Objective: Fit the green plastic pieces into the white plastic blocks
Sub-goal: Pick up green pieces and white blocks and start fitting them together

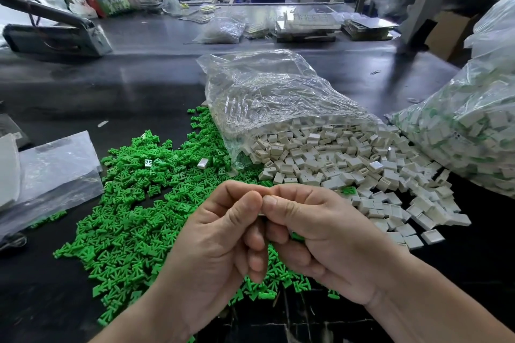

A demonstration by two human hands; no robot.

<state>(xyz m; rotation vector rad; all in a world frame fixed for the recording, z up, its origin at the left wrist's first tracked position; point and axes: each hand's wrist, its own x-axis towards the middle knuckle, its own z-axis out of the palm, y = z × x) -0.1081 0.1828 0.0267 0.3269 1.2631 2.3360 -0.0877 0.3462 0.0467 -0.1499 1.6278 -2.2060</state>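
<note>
A heap of small green plastic pieces (131, 203) covers the dark table at centre left. White plastic blocks (342, 164) spill from an open clear bag (267, 92) at centre right. My left hand (220, 237) and my right hand (309, 231) meet thumb to thumb above the green heap. Together they pinch a small white block (262, 214), of which only a thin edge shows between the fingers. A bit of green (296, 236) peeks out under my right hand's fingers; whether it is held I cannot tell.
A large clear bag (471, 131) of white blocks with green in them lies at the right. Flat plastic bags (53, 170) lie at the left. Trays and more bags (306, 23) stand at the back of the table, and a dark tool (55, 33) at back left.
</note>
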